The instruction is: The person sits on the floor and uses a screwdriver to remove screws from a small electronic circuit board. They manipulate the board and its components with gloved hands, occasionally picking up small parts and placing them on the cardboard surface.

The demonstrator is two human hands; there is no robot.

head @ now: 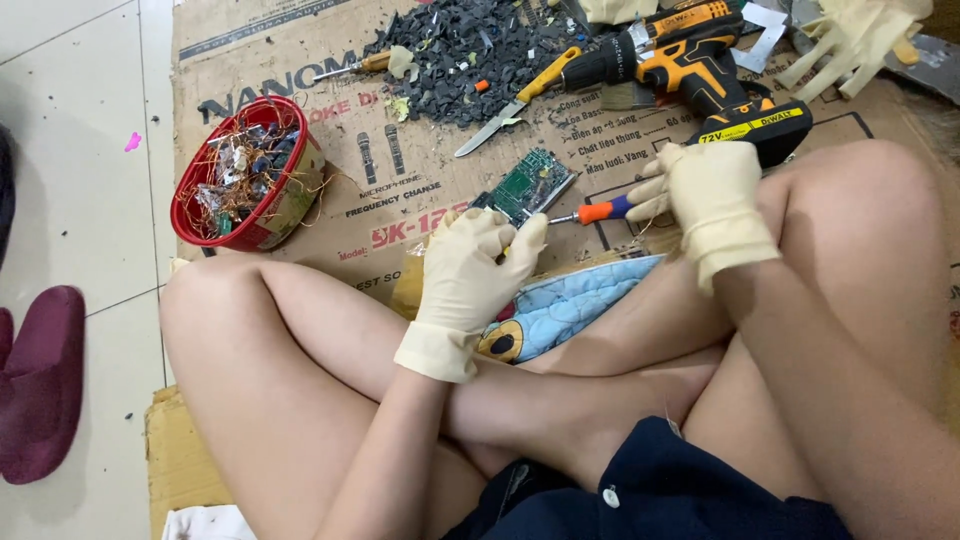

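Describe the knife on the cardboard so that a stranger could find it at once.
Start at the large brown cardboard sheet on the floor, and go to the heap of black plastic scraps at its far edge. The yellow-handled knife lies beside that heap, left of the orange-and-black cordless drill; only it has a bare flat blade.

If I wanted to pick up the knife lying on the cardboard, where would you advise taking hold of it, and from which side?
Take the knife by its yellow handle, which points up and to the right toward the cordless drill. Come from above and from that right-hand end; the bare blade runs down and to the left, so that end is best avoided. The handle lies against the pile of black scraps, so expect some clutter under the fingers.
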